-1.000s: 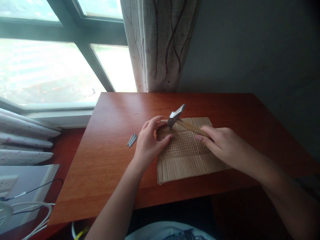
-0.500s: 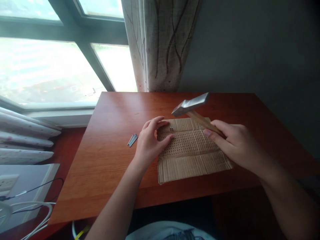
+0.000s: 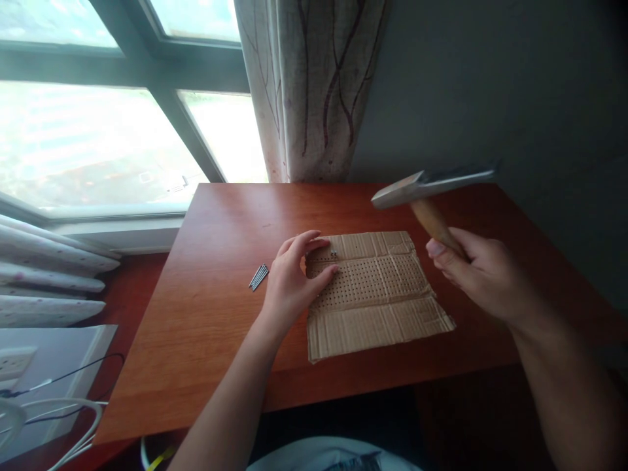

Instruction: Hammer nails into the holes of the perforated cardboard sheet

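Note:
My right hand (image 3: pixel 473 268) is wrapped round the wooden handle of a hammer (image 3: pixel 434 222), whose metal head hangs raised above the table's right side. A sheet of corrugated cardboard (image 3: pixel 377 327), dotted with rows of small holes across its middle, lies flat on the table. My left hand (image 3: pixel 297 271) rests on the cardboard's left edge, thumb and fingers spread apart, holding nothing. Small nail heads (image 3: pixel 334 253) show near the cardboard's top left, just right of those fingers. Left of that hand lies a little bundle of nails (image 3: pixel 258 277).
The brown wooden table (image 3: pixel 206 340) stands against a dark wall (image 3: pixel 490 85). A patterned curtain (image 3: pixel 314 91) hangs behind its far edge, beside a large window (image 3: pixel 98 144). White cables (image 3: pixel 88 425) and a wall socket (image 3: pixel 17 363) are at the lower left.
My right hand has lifted the hammer up and to the right, away from over the cardboard. My left hand keeps its place on the cardboard.

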### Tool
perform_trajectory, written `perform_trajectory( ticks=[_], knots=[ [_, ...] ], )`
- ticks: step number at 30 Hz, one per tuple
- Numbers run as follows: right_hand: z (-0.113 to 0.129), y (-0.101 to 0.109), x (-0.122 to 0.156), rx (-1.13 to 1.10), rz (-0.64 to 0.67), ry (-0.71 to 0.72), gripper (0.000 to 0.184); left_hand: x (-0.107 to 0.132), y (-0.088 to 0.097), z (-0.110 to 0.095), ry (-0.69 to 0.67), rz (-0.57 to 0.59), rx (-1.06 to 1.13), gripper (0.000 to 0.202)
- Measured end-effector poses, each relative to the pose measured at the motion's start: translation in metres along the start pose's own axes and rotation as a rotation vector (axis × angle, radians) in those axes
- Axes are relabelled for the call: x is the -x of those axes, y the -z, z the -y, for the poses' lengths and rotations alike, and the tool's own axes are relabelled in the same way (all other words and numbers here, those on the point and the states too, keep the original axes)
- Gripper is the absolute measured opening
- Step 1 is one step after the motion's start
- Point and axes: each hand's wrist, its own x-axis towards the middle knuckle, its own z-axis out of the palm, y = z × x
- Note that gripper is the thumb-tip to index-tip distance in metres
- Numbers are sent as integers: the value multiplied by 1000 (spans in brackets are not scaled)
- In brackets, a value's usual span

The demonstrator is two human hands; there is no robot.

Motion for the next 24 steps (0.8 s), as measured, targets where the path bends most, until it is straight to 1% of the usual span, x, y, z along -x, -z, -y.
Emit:
perform_trajectory(
  ticks=[2, 4, 5, 7, 11, 19, 22, 24],
  knots=[
    [5, -5, 0, 66, 109, 20, 41, 0, 0, 0, -4, 1, 3, 55],
    [12, -13, -1, 44, 208, 41, 44, 0, 0, 0, -12, -1, 5, 55],
    [15, -18, -2, 34, 242, 54, 45, 0, 0, 0, -16, -3, 5, 55],
    [19, -25, -3, 26, 268, 69, 44, 0, 0, 1, -21, -8, 2, 56],
    [20, -33, -5, 36, 260, 79, 42, 1, -1, 4, -10, -11, -6, 58],
    [20, -38, -4, 45, 264, 94, 38, 1, -2, 5, -2, -17, 3, 58],
    [20, -36, -4, 30, 227, 101, 41, 1, -2, 5, -2, -15, 12, 58],
    [19, -32, -2, 4, 166, 104, 42, 1, -2, 5, -10, -12, 12, 57]
  ],
)
